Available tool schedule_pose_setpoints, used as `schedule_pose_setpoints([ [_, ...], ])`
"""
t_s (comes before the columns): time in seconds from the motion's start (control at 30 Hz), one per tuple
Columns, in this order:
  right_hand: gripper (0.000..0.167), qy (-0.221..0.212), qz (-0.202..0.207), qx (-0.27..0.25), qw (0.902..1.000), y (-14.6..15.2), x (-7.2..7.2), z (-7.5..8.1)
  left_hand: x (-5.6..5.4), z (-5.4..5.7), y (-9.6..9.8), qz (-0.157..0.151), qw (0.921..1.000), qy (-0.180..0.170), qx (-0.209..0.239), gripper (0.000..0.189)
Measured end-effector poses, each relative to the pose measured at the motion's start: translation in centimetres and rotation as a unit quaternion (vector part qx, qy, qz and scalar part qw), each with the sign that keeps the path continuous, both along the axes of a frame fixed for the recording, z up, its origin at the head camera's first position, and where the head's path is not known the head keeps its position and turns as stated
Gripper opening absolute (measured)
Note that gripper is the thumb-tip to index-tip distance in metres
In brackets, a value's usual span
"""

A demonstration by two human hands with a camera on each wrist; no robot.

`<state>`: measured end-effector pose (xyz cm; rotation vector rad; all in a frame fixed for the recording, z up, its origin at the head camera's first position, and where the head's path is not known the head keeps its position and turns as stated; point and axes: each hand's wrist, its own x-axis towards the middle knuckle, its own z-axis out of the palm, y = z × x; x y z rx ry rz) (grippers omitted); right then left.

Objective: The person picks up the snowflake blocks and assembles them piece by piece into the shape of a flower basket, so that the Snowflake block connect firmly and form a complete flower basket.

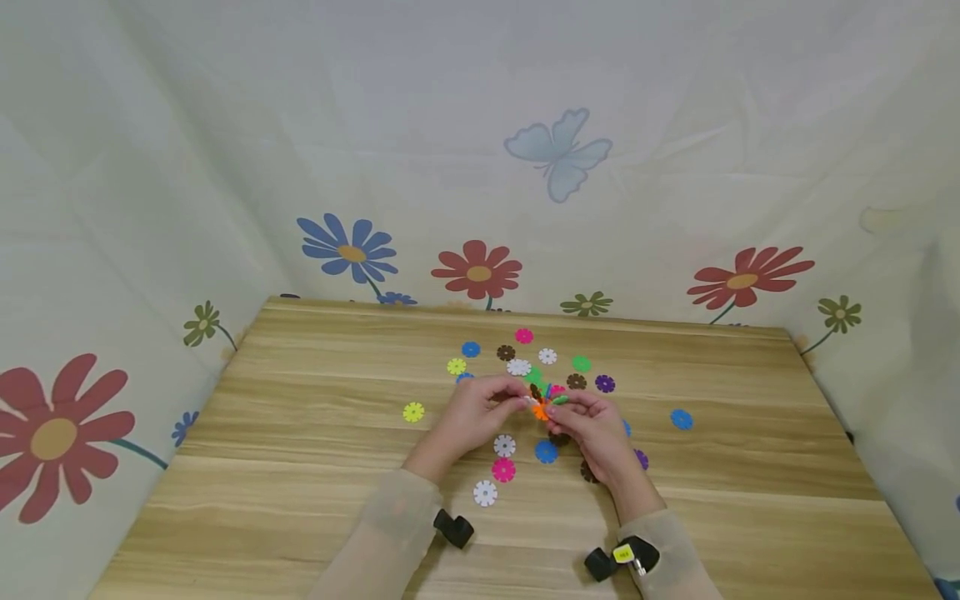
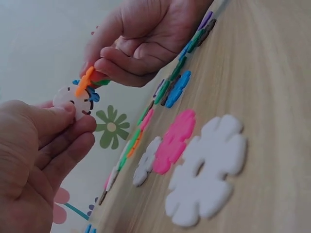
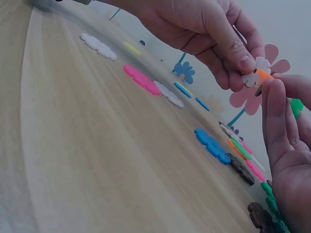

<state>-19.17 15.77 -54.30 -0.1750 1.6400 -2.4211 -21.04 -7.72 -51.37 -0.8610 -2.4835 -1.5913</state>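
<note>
Above the table, my two hands meet at a small cluster of joined notched plastic discs. My left hand (image 1: 476, 412) pinches a white disc (image 2: 63, 96) between thumb and fingers. Opposite it, my right hand (image 1: 596, 429) pinches an orange disc (image 2: 86, 81) whose edge meets the white one. Blue disc edges (image 2: 94, 94) and a green disc (image 1: 560, 400) stick out of the same cluster, along with a brown one (image 1: 536, 391). The right fingertips partly hide the orange disc in the right wrist view.
Loose discs lie around the hands on the wooden table (image 1: 315, 375), among them a pink disc (image 1: 503, 470), a white disc (image 1: 485, 493), a blue disc (image 1: 682, 419) and a yellow disc (image 1: 413, 412). A flower-printed curtain (image 1: 420, 125) hangs behind the table.
</note>
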Motion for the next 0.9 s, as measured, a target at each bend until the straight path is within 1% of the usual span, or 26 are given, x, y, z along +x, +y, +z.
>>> schedule_pose_setpoints([
  [0.13,0.025,0.007,-0.009,0.016,0.9998,-0.1,-0.1,0.0,-0.1,0.2,-0.3,0.0,0.9997,-0.021,-0.01,0.008],
  [0.27,0.018,0.008,-0.028,0.049,0.9984,-0.1,0.0,0.0,-0.2,0.4,-0.7,0.008,0.999,-0.045,-0.004,0.011],
  [0.33,0.019,0.012,-0.033,0.061,0.9975,-0.2,0.0,0.0,-0.1,0.6,-1.0,0.009,0.9982,-0.06,0.006,0.012],
  [0.5,0.018,0.011,-0.046,0.065,0.9968,-0.1,-0.1,0.0,-0.3,1.5,-2.3,0.02,0.9956,-0.092,0.002,0.014],
  [0.6,0.022,0.005,-0.063,0.055,0.9965,-0.1,-0.2,-0.1,-0.7,1.8,-4.2,0.038,0.9936,-0.104,-0.021,0.018],
  [0.73,0.02,0.008,-0.074,0.043,0.9963,0.0,-0.3,-0.1,-1.4,1.7,-8.0,0.061,0.9898,-0.113,-0.063,0.021],
  [0.87,0.019,0.007,-0.067,0.043,0.9968,0.1,-0.2,0.0,-1.7,0.5,-12.3,0.077,0.9838,-0.121,-0.108,0.022],
  [0.9,0.019,0.006,-0.065,0.043,0.9969,0.2,-0.2,0.0,-1.7,0.2,-13.2,0.077,0.9825,-0.124,-0.116,0.024],
])
